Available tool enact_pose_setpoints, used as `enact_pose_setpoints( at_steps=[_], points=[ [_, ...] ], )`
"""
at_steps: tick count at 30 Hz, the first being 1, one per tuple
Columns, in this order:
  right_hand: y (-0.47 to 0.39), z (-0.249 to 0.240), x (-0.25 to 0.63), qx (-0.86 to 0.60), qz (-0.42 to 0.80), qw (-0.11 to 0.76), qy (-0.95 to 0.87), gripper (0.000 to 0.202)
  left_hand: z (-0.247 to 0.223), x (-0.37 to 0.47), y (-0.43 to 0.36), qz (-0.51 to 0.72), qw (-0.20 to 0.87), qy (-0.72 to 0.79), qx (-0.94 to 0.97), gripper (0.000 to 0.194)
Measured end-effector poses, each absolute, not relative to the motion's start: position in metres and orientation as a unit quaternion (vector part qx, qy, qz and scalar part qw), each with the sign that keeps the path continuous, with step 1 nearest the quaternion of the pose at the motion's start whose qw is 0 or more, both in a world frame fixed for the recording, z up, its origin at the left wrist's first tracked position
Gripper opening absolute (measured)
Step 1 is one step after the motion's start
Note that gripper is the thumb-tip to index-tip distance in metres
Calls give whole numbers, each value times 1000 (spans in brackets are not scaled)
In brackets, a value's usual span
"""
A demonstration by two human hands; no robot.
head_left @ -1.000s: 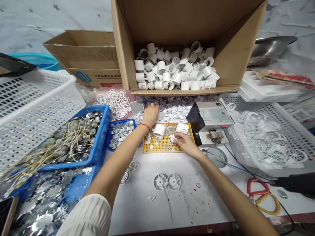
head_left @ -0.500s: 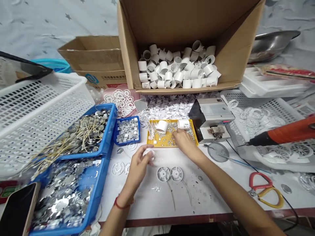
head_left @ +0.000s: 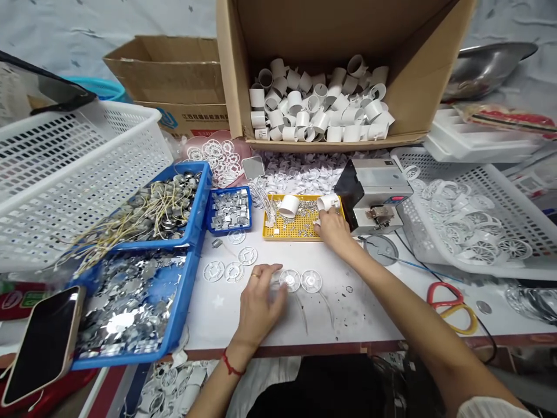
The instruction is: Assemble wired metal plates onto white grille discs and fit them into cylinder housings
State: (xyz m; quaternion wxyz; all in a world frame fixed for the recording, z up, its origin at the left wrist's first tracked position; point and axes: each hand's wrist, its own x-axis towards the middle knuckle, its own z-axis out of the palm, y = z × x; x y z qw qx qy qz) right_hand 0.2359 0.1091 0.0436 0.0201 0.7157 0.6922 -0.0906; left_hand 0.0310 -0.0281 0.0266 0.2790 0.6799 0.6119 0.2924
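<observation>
1. Nearest the viewer, the left hand (head_left: pixel 260 297) rests palm down on the white table (head_left: pixel 369 313), fingers loosely spread and gripping nothing; its fingertips touch the left one of 2 white plastic discs (head_left: pixel 290 280) lying side by side, the second disc (head_left: pixel 311 280) just beside it to the right.
2. To the left of that hand, 3 flat ring-shaped white pieces (head_left: pixel 234 271) lie near each other on the table, apart from the fingers.
3. Farther out, the right hand (head_left: pixel 334 230) lies at the near right corner of the yellow perforated tray (head_left: pixel 278 231), fingers curled; whether they pinch a small piece cannot be told.
4. On the tray stand 2 short white tubes (head_left: pixel 289 205), the right-hand one just beyond the right hand's fingers, amid small silvery bits.
5. Just right of the tray sits a small grey machine (head_left: pixel 374 197); left of it, a small blue tray (head_left: pixel 230 210) holds metal pieces.
6. Farthest, a big cardboard box (head_left: pixel 331 35) holds a heap of white tubes.
</observation>
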Motion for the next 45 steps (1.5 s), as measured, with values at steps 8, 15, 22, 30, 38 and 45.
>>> enact_pose_setpoints(
  at_steps=[8,15,22,30,38,45],
  points=[
    [43,71,251,642,-130,-76,752,24,19,31,-21,153,255,594,748,27],
    [-12,57,238,525,-195,-38,827,15,28,22,-30,251,314,600,692,40],
    [-2,64,226,565,-200,64,798,7,27,18,-33,323,422,650,544,41],
    [-6,53,217,577,-173,71,795,19,27,17,-38,362,539,650,396,49],
    [21,58,231,610,-142,24,779,18,42,33,-46,385,638,567,351,65],
    [-39,57,206,424,-135,-137,885,20,39,43,-67,331,655,545,406,60]
  ],
)
